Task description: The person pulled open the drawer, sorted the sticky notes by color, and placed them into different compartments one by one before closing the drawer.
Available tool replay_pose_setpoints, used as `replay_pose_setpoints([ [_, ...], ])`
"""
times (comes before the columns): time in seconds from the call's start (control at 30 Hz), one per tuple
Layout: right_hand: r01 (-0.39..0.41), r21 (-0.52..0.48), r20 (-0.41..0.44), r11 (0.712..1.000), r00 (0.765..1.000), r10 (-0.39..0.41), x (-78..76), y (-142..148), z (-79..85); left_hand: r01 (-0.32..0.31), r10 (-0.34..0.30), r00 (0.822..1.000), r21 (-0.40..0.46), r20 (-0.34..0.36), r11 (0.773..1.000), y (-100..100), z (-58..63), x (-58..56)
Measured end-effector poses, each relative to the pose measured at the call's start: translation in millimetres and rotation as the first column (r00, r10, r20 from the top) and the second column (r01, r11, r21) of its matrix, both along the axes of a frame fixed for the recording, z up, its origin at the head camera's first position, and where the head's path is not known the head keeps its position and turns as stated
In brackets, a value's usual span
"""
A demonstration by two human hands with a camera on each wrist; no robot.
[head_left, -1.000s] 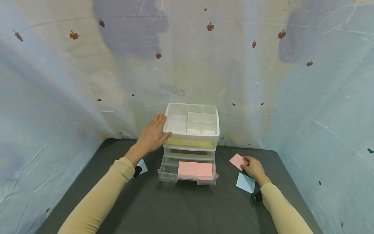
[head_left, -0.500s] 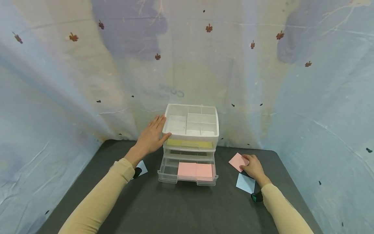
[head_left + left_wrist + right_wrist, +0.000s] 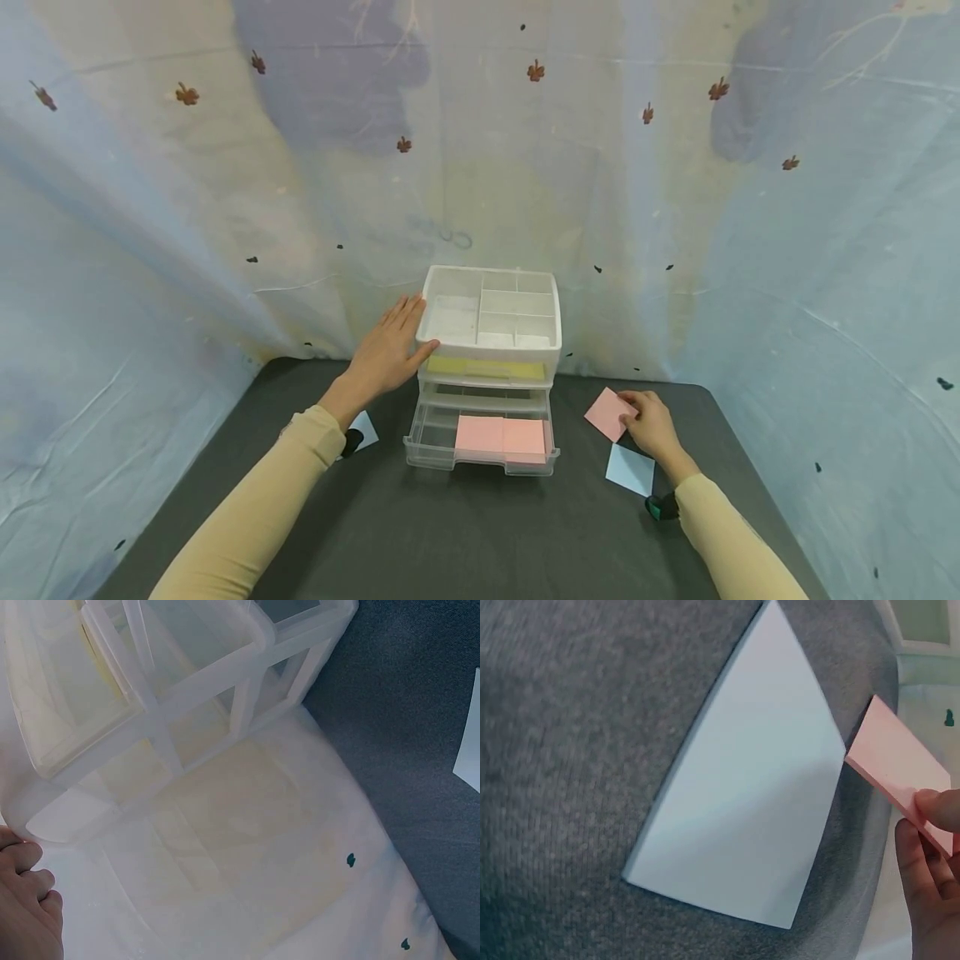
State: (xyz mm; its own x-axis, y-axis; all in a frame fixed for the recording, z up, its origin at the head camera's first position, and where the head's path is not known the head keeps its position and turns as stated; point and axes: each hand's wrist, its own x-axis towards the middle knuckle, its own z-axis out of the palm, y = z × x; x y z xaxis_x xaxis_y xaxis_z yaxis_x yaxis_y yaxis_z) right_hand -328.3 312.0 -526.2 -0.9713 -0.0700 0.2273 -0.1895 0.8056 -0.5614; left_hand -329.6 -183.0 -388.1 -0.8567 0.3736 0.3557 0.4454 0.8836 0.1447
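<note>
At the right of the head view, my right hand (image 3: 652,426) pinches a pink sticky note pad (image 3: 604,412) by its right corner, thumb on top and fingers beneath in the right wrist view. Just in front of it, a light blue sticky note pad (image 3: 742,780) lies on the table. My left hand (image 3: 387,350) rests with straight fingers against the left side of a white drawer organizer (image 3: 487,344), thumb at its front corner. The organizer's lower clear drawer (image 3: 431,454) is pulled out, with two pink sticky note pads (image 3: 501,439) side by side in its right part.
Something yellow (image 3: 487,367) shows inside the upper drawer. The divided tray on the organizer's top has several compartments. Another light blue pad (image 3: 365,429) lies partly hidden by the left wrist. A patterned cloth (image 3: 480,192) hangs behind the dark table (image 3: 480,533).
My right hand has shifted the pink pad slightly up and to the left, turning it a little. The left hand stays on the organizer.
</note>
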Motion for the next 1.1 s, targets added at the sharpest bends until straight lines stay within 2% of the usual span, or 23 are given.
replay_pose_setpoints([
  [0.37,0.000,-0.024,-0.023,1.000,1.000,-0.001,8.0,-7,9.8,0.008,-0.008,1.000,0.005,-0.007,1.000,0,0.6,0.5],
  [0.63,0.008,-0.037,-0.096,0.999,0.995,-0.012,12.3,-10,16.4,0.009,-0.009,1.000,0.010,0.002,1.000,0,1.3,1.4],
  [1.1,0.042,-0.075,-0.207,0.996,0.977,-0.057,29.6,-14,34.0,0.017,-0.016,1.000,0.026,-0.021,1.000,0,-0.4,1.4],
])
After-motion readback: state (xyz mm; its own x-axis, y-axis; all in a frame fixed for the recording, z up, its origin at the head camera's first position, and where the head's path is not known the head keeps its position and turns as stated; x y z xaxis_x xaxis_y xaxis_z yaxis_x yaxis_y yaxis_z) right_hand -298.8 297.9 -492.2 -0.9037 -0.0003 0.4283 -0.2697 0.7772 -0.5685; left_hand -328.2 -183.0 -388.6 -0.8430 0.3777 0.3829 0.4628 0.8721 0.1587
